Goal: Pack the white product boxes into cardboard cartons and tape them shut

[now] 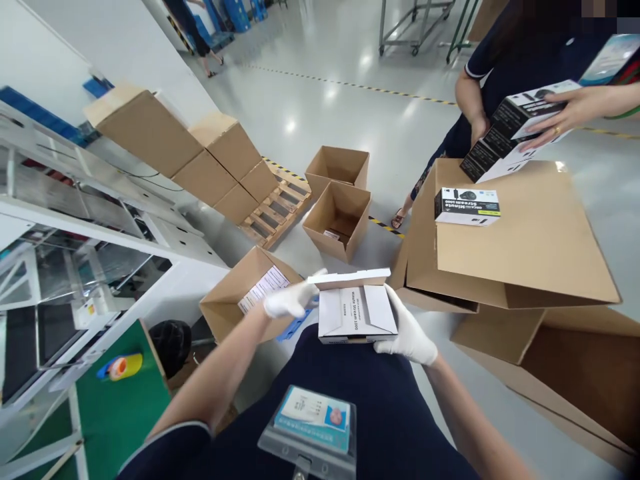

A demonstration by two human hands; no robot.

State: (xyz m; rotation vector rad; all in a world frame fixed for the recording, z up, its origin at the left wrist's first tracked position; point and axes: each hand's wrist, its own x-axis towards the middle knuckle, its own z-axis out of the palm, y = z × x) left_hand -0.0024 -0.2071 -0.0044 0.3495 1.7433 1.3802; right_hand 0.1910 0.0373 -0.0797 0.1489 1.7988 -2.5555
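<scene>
The right hand (407, 330), gloved in white, is closed around the right end of a small white box (358, 317), which is held just in front of the wearer's waist. By the left hand (293, 299), also gloved, the space just beside the box's left end is taken up, its fingers reaching to the left end of the raised lid (350, 277); whether the lid is pinched or merely met there cannot be told. The box is thus set between the two hands: to the left of the right hand, by which it is touched and which is nearer, and to the right of the left. Its long axis is laid from side to side across the body, its open top is turned upward, and the lid is hinged along the far edge, with the lettering run from far to near.

Farther off, a carton (225, 303) is seen to the left with printed sheets (265, 288) inside; to the right, a printed box (467, 207) is set on a large carton's flap (525, 253). Beyond it, stacked boxes (503, 137) are held by a co-worker's hands (575, 110). Farther still, cartons (210, 177) are stacked on a wooden pallet (275, 213)
</scene>
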